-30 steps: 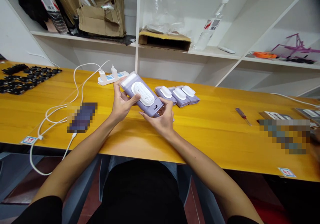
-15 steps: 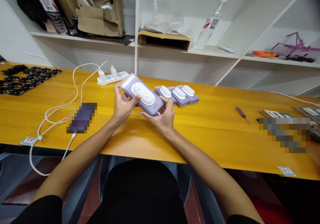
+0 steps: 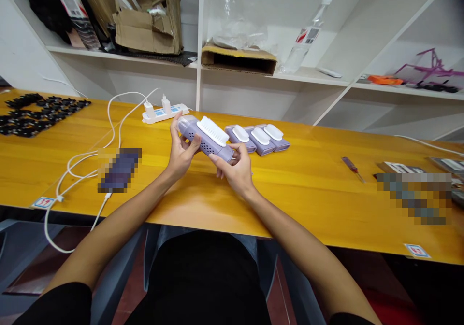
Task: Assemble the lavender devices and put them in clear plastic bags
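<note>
Both hands hold a lavender plastic device (image 3: 208, 145) above the table. A white oval piece with a ribbed edge sits on its upper face, and rows of dark holes run along the side turned to me. My left hand (image 3: 180, 152) grips the left end, thumb on the perforated side and fingers behind. Closed round the lower right end is my right hand (image 3: 237, 170), its fingers partly hidden underneath. Just beyond it, three similar lavender devices (image 3: 261, 147) with white oval tops lie side by side.
A phone (image 3: 119, 170) with a white cable lies left; a power strip (image 3: 163, 113) stands behind. Black parts (image 3: 39, 112) cover the far left. A screwdriver (image 3: 352, 168) and a blurred item (image 3: 409, 197) lie right. Shelves hold a cardboard box (image 3: 148, 30) and a bottle (image 3: 304, 40).
The held device has been rolled so its white face points upward and its perforated side faces me. Both hands have turned with it and keep their hold.
</note>
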Demonstrator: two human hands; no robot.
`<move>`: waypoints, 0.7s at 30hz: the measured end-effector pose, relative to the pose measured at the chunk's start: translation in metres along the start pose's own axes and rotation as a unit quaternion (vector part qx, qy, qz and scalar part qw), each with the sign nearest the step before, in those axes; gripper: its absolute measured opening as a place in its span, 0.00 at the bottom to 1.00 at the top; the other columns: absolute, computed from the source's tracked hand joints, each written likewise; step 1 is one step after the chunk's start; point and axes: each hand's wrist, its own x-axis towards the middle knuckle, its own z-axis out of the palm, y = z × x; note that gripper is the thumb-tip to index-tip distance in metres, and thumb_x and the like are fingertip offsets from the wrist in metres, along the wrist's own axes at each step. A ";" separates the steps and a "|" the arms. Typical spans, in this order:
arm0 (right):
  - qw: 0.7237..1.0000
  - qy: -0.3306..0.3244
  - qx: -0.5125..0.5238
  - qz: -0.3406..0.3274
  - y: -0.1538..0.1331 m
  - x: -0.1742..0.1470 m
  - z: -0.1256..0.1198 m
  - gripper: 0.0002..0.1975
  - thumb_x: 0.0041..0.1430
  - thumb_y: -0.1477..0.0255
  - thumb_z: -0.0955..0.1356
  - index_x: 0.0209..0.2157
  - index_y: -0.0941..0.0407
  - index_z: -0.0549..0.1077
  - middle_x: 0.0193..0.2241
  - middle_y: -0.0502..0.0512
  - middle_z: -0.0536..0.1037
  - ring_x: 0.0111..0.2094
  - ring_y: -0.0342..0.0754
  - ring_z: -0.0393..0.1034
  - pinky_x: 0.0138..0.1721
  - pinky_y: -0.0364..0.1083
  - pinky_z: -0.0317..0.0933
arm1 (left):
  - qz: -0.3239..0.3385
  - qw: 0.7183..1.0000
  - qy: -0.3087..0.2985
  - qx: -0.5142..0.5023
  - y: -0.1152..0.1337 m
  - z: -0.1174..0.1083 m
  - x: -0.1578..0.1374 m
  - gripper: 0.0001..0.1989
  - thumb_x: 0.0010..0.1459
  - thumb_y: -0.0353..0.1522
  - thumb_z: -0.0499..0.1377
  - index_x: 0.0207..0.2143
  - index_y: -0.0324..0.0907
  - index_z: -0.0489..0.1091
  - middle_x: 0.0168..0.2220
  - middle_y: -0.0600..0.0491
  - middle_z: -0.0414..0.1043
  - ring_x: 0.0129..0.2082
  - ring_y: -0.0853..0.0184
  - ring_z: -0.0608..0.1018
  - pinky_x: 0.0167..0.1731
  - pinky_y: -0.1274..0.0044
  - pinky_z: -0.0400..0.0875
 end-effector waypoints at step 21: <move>0.990 -0.105 -0.073 -0.066 0.012 -0.004 -0.003 0.25 0.60 0.45 0.77 0.40 0.51 0.72 0.21 0.42 0.71 0.18 0.44 0.68 0.20 0.44 0.61 | -0.149 0.971 0.183 -0.028 -0.014 -0.015 0.018 0.38 0.46 0.61 0.76 0.39 0.46 0.61 0.34 0.58 0.68 0.33 0.68 0.79 0.37 0.71 0.82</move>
